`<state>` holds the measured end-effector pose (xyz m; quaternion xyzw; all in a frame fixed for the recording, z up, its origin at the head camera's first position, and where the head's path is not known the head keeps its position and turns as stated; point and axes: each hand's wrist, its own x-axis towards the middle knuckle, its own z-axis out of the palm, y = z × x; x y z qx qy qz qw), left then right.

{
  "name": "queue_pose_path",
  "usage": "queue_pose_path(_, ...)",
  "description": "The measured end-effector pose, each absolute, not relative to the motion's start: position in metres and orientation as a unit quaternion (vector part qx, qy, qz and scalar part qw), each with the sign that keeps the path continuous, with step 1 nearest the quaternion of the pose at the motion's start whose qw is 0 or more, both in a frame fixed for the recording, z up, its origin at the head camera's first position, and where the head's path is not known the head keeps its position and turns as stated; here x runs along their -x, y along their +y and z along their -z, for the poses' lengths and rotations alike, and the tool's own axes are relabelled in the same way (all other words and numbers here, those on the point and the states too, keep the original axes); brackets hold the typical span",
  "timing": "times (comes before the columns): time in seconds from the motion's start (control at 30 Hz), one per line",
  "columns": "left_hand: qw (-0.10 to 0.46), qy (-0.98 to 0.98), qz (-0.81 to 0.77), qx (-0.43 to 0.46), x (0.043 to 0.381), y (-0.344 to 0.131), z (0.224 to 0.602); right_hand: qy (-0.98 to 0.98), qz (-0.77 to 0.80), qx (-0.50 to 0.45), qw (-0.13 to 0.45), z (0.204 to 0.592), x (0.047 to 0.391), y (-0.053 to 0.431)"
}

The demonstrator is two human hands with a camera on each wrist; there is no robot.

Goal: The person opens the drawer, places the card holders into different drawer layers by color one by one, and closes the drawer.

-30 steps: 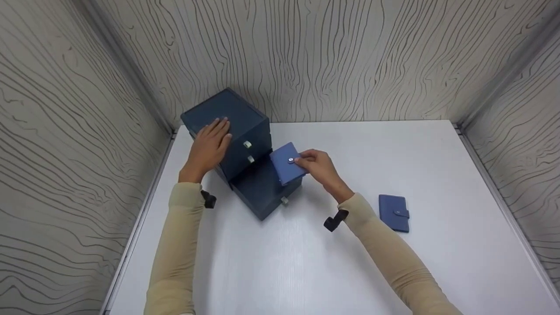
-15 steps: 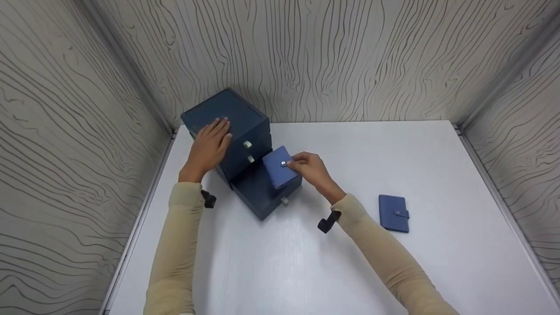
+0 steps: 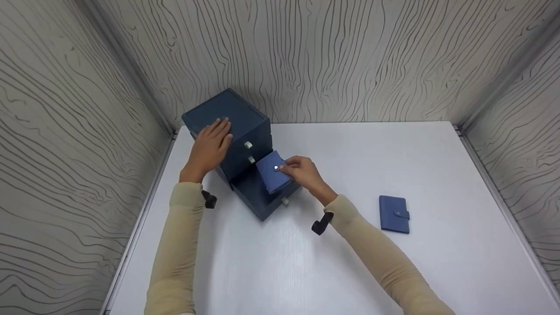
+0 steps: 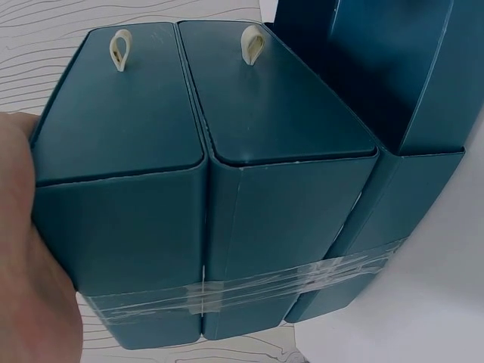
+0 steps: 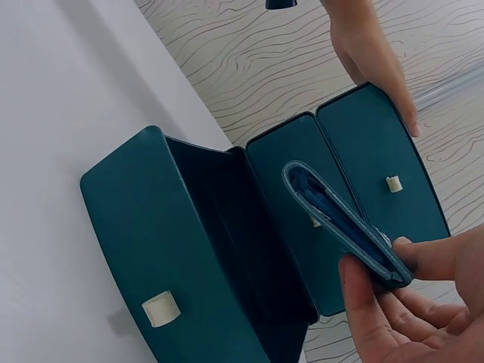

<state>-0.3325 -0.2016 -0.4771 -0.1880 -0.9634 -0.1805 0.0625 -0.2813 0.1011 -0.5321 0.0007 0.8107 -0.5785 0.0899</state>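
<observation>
A dark teal drawer cabinet (image 3: 236, 118) stands at the back left, its bottom drawer (image 3: 251, 192) pulled out. My left hand (image 3: 208, 146) rests on the cabinet's top with its fingers extended. With thumb and fingers, my right hand (image 3: 304, 175) pinches a small blue wallet (image 3: 270, 175) by its snap end, over the pulled-out drawer. In the right wrist view the wallet (image 5: 340, 219) is seen edge-on, folded, above the drawer's hollow (image 5: 234, 227). The two upper drawers (image 4: 280, 98) are closed, each with a pale loop pull.
A second blue wallet (image 3: 393, 214) with a strap lies flat on the white table (image 3: 437, 166) at the right. Wood-grain patterned walls (image 3: 328, 57) rise at the back and sides. Clear tape (image 4: 219, 291) binds the cabinet's sections together.
My right hand has carried the wallet left and slightly toward me, from the drawer's right edge to farther over the drawer. My left hand has stayed on the cabinet top.
</observation>
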Motion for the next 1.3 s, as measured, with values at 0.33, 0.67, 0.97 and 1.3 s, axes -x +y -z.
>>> queue_pose_path(0.33, 0.059, -0.964, 0.181, 0.184, 0.332, -0.202, 0.477, 0.808, 0.579, 0.008, 0.105, 0.537, 0.281, 0.091)
queue_pose_path(0.67, 0.064, -0.964, 0.178, 0.187, 0.334, -0.202, 0.478, 0.818, 0.566, 0.023, 0.104, 0.544, 0.281, 0.085)
queue_pose_path(0.97, 0.072, -0.963, 0.179, 0.19, 0.334, -0.202, 0.478, 0.82, 0.563, 0.024, 0.103, 0.549, 0.28, 0.082)
queue_pose_path(1.3, 0.069, -0.963, 0.18, 0.188, 0.334, -0.202, 0.479, 0.804, 0.582, 0.038, 0.115, 0.554, 0.279, 0.077)
